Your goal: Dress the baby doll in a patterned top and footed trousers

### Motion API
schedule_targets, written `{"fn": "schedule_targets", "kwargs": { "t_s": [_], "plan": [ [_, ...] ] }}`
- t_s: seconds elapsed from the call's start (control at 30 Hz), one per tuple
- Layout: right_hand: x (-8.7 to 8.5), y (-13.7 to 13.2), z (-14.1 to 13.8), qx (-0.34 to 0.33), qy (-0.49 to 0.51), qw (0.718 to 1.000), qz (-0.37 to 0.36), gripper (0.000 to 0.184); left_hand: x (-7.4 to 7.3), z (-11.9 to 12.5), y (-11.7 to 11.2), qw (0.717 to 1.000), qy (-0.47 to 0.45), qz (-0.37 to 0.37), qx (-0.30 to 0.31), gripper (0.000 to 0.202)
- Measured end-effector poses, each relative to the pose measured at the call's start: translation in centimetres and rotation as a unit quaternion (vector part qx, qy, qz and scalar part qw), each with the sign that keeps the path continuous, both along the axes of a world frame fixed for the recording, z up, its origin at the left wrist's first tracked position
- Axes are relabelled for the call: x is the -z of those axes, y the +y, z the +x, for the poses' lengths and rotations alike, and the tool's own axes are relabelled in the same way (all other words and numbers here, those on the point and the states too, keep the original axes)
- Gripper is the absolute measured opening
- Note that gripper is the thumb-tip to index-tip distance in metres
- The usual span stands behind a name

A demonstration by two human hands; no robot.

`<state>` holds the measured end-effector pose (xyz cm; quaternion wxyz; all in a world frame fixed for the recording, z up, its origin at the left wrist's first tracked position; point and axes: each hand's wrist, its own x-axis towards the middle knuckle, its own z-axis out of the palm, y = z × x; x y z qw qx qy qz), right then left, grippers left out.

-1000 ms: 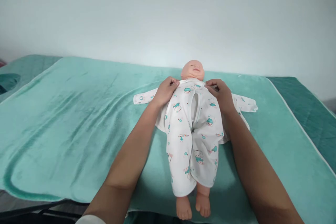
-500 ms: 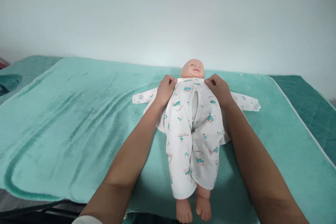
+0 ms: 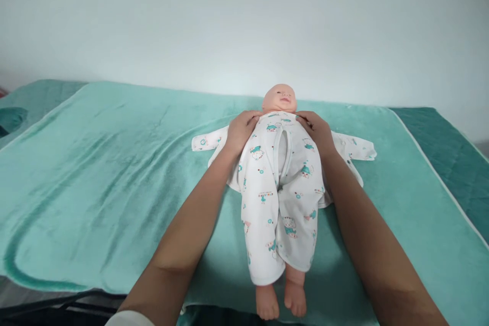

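And there are the printed trousers (image 3: pixel 263 183), lying up the front of the doll (image 3: pixel 279 96), top edge between the two grips and just below the chin. The feet (image 3: pixel 267 302) poke out of the hems, well below the hands.

Here's the change: half a second ago both grips have thumb and finger bunched at the upper corners; now the fingers lie flatter and reach a touch nearer the neck. The cloth itself hardly shifts, so the waist looks drawn up as high as it was, now being smoothed or steadied.

Left hand (image 3: pixel 241 130) on one corner, right hand (image 3: pixel 316 130) on the other, both loosely bent with fingertips on the cloth; from this angle I can't fairly tell whether either pinches it. Outside each grip, a sleeve of the matching shirt (image 3: pixel 353 147) spreads sideways.

Under it all, a turquoise blanket (image 3: pixel 95 178), creased left of the left grip, with a darker quilted cover (image 3: pixel 439 142) showing well to the right. Beyond the grips, a plain pale wall (image 3: pixel 244 25); nearest the wearer, far lower left, dark bars (image 3: pixel 76 301) over grey floor (image 3: pixel 15 288).
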<state>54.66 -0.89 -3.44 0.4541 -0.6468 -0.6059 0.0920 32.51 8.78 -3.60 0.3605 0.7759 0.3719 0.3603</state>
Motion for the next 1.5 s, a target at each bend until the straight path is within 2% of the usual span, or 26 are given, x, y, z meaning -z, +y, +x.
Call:
{"fn": "schedule_targets", "kwargs": {
  "t_s": [0.17,0.3,0.4,0.5,0.6,0.7,0.8,0.87,0.93,1.0,1.1,1.17,1.27,1.37,1.5],
  "plan": [
    [0.1,-1.8,-0.1,-0.032,-0.040,0.998,0.026,0.035,0.5,-0.7,-0.6,0.998,0.018,0.063,0.012,0.037],
    [0.9,-3.0,-0.1,-0.013,-0.055,0.998,0.031,0.037,1.3,-1.6,-1.8,0.991,0.069,0.115,-0.022,0.038],
    [1.3,-4.9,-0.8,0.001,-0.027,0.998,0.051,0.038,1.8,-2.8,-3.6,0.985,0.083,0.145,-0.047,0.041],
    [1.2,-8.0,-2.2,-0.005,0.008,0.999,0.052,0.043,2.3,-4.4,-6.1,0.980,0.099,0.164,-0.046,0.044],
    [1.2,-11.8,-4.0,-0.014,0.047,0.999,0.005,0.054,3.0,-5.7,-8.4,0.976,0.123,0.179,-0.033,0.046],
    [1.8,-15.5,-5.6,0.044,0.112,0.992,-0.039,0.053,3.7,-7.0,-10.3,0.971,0.146,0.184,-0.041,0.044],
    [2.5,-19.4,-7.4,0.119,0.151,0.981,-0.007,0.040,4.2,-8.2,-11.9,0.970,0.159,0.173,-0.058,0.042],
    [2.3,-22.0,-9.0,0.137,0.131,0.982,0.015,0.035,4.4,-8.9,-12.9,0.970,0.163,0.166,-0.064,0.040],
    [1.5,-24.2,-10.8,0.104,0.088,0.991,0.013,0.031,4.4,-9.5,-13.7,0.970,0.170,0.161,-0.070,0.039],
    [0.1,-25.9,-12.7,0.024,0.038,0.999,-0.007,0.027,4.4,-9.9,-14.2,0.969,0.174,0.159,-0.072,0.038],
    [-2.0,-27.0,-15.2,-0.070,-0.073,0.993,-0.061,0.023,4.4,-10.2,-14.6,0.970,0.168,0.158,-0.072,0.035],
    [-3.0,-27.0,-16.4,-0.068,-0.162,0.980,-0.097,0.020,4.4,-10.2,-14.7,0.971,0.162,0.159,-0.072,0.032],
    [-3.2,-26.3,-17.8,-0.039,-0.266,0.956,-0.121,0.017,4.4,-10.2,-14.5,0.973,0.154,0.156,-0.076,0.031],
    [-2.6,-25.6,-18.3,-0.041,-0.302,0.946,-0.112,0.016,4.5,-10.2,-14.4,0.975,0.147,0.152,-0.073,0.030],
    [-2.5,-25.7,-18.3,-0.083,-0.284,0.951,-0.089,0.018,4.5,-10.3,-14.4,0.977,0.137,0.147,-0.070,0.029]
  ]
}}
